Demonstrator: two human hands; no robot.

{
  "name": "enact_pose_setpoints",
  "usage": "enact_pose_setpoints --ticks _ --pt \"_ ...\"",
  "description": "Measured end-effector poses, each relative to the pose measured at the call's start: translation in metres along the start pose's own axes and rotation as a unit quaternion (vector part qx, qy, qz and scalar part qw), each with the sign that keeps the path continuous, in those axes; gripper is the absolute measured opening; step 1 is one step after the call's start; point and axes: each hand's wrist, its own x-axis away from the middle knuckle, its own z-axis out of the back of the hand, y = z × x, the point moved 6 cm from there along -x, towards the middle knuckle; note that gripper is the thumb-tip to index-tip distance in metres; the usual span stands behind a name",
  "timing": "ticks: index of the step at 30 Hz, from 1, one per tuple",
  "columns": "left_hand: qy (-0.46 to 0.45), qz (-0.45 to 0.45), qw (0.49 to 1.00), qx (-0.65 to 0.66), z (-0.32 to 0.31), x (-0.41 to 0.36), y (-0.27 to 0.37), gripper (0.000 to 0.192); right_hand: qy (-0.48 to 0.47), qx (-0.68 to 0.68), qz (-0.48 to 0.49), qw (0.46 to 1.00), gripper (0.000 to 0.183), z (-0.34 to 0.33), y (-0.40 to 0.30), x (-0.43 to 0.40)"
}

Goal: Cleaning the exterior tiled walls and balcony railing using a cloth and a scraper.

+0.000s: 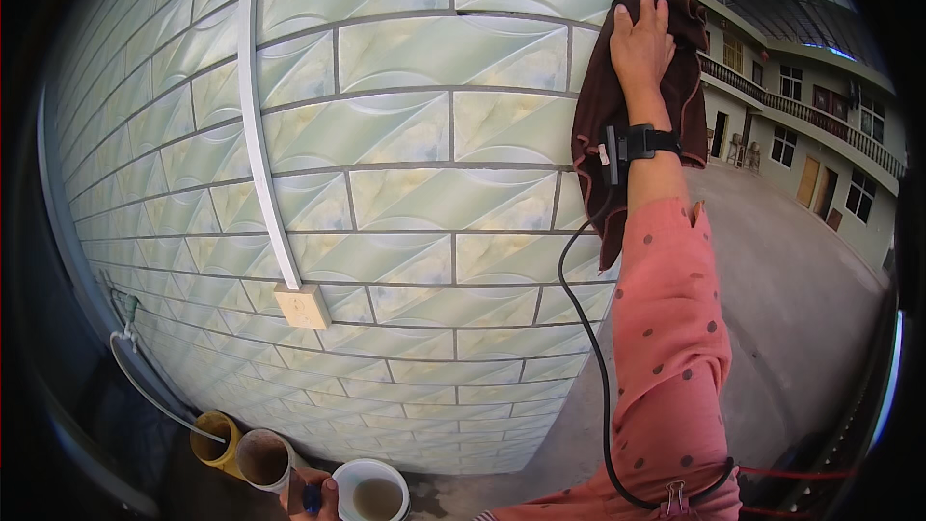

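Note:
My right hand point(643, 51) lies flat on a dark brown cloth point(597, 137), its fingers spread upward. The cloth is against the right edge of a tiled wall point(405, 130) and hangs down below the wrist. At the bottom of the view, my left hand point(327, 499) is curled around a small dark blue object point(312, 499), mostly hidden by the fingers. Just right of that hand stands a white bucket point(405, 496) holding cloudy water point(377, 498).
A grey-white bucket point(246, 441) and a yellow bucket point(202, 425) stand by the wall's foot. A hose point(148, 392) runs from a tap point(129, 333) into the yellow one. A socket box point(302, 307) and white conduit point(253, 101) project from the tiles. A black cable point(589, 325) hangs along my right arm.

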Motion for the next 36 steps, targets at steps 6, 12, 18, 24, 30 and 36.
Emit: enact_pose_setpoints --ticks 6,12,18,24,30,36 --pt "0.034 0.015 0.999 -0.028 0.007 -0.001 0.005 0.018 -0.164 -0.11 0.239 0.951 0.05 0.016 -0.1 0.194" --pt "0.068 0.057 0.996 0.028 0.006 0.0 -0.023 0.017 -0.162 -0.137 0.219 0.952 0.043 0.002 -0.087 0.17" --pt "0.043 0.078 0.996 -0.015 0.007 0.003 -0.014 0.021 -0.045 -0.05 0.127 0.99 0.058 -0.051 -0.055 -0.044" --pt "0.254 0.075 0.958 0.107 0.036 0.045 -0.085 0.04 -0.032 -0.035 0.029 0.998 0.057 -0.056 -0.035 -0.094" --pt "0.128 0.137 0.979 0.082 0.056 0.026 -0.094 0.035 -0.081 -0.054 0.231 0.968 0.05 -0.058 -0.122 0.01" --pt "0.058 0.146 0.988 -0.008 0.029 -0.004 -0.072 0.044 -0.115 -0.041 0.206 0.971 0.054 -0.063 -0.149 0.023"
